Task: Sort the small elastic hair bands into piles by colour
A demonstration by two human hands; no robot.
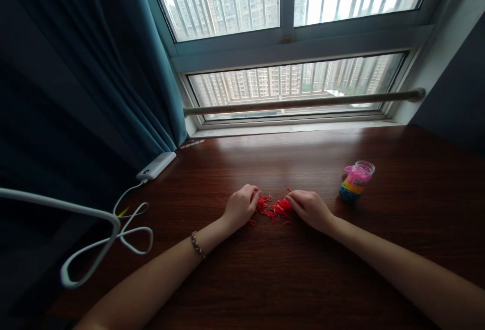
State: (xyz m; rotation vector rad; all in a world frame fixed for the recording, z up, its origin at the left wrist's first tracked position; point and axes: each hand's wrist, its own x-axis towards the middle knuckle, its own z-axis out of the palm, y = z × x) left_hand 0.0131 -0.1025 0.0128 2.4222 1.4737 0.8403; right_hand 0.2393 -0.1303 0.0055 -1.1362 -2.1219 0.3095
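A loose pile of small red rubber bands (pixel 279 209) lies on the dark wooden table between my two hands. My left hand (pixel 241 206) rests at the pile's left edge, fingers curled and closed on some of the bands; its fingertips are partly hidden. From the right side, my right hand (pixel 308 207) pinches bands between thumb and fingers, with one red end poking up above them. To the right of that hand stands a clear plastic jar (pixel 356 182), slightly tilted in view, with pink, yellow and blue layers showing through.
A white power bank (pixel 156 166) lies at the table's far left, with a looping white cable (pixel 109 239) running from it. A blue curtain (pixel 113 57) hangs at left. Behind the table are a window and a horizontal rail (pixel 303 103).
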